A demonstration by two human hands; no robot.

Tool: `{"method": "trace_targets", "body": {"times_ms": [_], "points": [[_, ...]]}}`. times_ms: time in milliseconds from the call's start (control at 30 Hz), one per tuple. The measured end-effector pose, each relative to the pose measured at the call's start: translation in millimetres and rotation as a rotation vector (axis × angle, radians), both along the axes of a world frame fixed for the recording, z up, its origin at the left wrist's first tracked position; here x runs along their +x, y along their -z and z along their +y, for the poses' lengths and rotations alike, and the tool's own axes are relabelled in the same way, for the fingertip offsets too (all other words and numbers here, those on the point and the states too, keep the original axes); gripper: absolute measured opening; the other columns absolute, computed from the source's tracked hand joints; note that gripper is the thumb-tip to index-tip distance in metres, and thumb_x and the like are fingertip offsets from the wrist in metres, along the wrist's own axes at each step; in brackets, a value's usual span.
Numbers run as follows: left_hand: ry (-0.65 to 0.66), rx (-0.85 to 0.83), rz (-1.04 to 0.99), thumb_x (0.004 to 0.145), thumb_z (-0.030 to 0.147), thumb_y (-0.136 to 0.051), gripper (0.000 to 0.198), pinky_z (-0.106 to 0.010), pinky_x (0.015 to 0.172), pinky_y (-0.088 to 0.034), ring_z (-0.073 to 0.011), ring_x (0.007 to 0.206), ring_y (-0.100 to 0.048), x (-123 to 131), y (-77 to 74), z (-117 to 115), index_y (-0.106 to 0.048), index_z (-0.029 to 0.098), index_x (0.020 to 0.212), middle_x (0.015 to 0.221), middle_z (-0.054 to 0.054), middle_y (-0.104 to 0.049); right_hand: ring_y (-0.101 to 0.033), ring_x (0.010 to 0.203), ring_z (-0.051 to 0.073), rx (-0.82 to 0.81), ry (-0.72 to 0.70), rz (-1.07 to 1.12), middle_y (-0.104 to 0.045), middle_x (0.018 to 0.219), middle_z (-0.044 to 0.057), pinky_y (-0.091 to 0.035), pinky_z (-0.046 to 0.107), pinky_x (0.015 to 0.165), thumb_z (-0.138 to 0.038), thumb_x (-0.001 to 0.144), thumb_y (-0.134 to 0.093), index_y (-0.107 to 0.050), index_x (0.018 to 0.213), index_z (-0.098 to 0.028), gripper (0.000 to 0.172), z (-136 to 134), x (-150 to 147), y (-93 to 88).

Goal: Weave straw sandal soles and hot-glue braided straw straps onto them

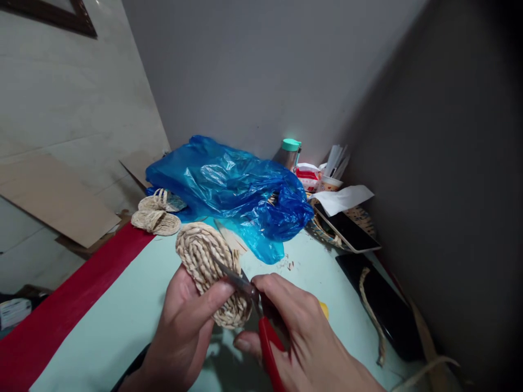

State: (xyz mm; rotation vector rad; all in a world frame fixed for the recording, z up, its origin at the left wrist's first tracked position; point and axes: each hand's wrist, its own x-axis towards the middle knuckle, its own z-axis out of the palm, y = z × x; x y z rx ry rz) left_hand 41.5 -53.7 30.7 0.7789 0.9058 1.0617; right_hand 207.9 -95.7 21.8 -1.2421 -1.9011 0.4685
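A braided straw sole (200,253), oval and coiled, is held up over the table by my left hand (186,321), whose thumb presses on its face. Red-handled scissors (267,337) are in my right hand (300,321). Their blades are parted and lie at the right edge of the sole, where a short straw end sticks up. My left thumb tip is close to the blades. Part of the red handles is hidden by my right fingers.
Behind lie a blue plastic bag (229,182) and small straw slippers (157,222). At right are a woven basket (322,231) with a phone-like device (347,228), a black tablet-like slab (392,310) and a braided cord (371,310). A green-lidded bottle (291,146) stands by the wall.
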Motion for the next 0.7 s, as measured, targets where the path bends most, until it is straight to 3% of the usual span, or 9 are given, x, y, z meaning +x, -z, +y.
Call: {"method": "trace_targets", "body": {"times_ms": [200,467,700], "points": [[-0.009,0.041,0.002,0.073,0.029,-0.089,0.026,-0.028,0.079,-0.055,-0.0222,0.086,-0.067,0,0.4,1,-0.071,0.027,0.093,0.088,0.001,-0.074,-0.04,0.056,0.009,-0.026,-0.013,0.066,-0.048,0.069,-0.008,-0.034,0.021,0.051,-0.037,0.094,-0.07,-0.053,0.085,-0.022,0.025,1,0,0.6],[0.011,0.085,-0.02,0.078,0.025,-0.085,0.023,-0.032,0.091,-0.058,-0.0277,0.106,-0.071,0,3.5,0,-0.074,0.023,0.099,0.102,-0.002,-0.079,-0.039,0.057,0.01,-0.027,-0.046,0.062,-0.047,0.07,-0.007,-0.036,0.022,0.054,-0.029,0.095,-0.068,-0.048,0.085,-0.023,0.024,2,2,11.5],[-0.029,0.129,-0.121,0.079,0.02,-0.083,0.032,-0.032,0.093,-0.059,-0.0278,0.104,-0.075,6,5.8,0,-0.075,0.02,0.109,0.098,-0.005,-0.081,-0.035,0.056,0.01,0.009,-0.065,0.033,-0.042,0.069,-0.007,-0.031,0.023,0.053,-0.024,0.095,-0.067,-0.049,0.086,-0.021,0.02,4,5,11.5]]}}
